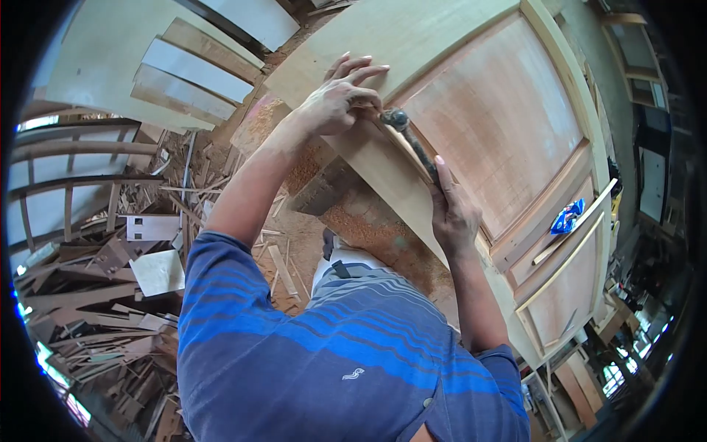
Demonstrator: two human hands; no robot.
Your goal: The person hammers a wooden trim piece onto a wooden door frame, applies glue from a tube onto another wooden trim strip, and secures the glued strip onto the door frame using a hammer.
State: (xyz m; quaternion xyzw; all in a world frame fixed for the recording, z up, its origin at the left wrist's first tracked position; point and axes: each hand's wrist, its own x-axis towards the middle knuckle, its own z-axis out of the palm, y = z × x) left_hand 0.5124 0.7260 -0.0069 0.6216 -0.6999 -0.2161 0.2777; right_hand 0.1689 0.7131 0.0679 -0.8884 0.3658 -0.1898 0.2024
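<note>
My right hand (455,214) is wrapped round the handle of a hammer (420,150), its rounded dark metal head touching or just above a narrow wooden strip along the edge of a door panel (493,110). Close by the hammer head is my left hand (342,99). Its thumb and forefinger are pinched together at the strip, while the other fingers stretch over the pale wooden door frame (339,44). Whatever lies in that pinch is too small or hidden to make out. The panelled door lies flat beneath both hands.
A blue packet (567,216) and a loose wooden strip (578,221) lie on the door's right part. Sawdust (368,225) covers the surface below the near edge. Wood offcuts (110,317) are heaped at left, with stacked boards (191,66) at upper left.
</note>
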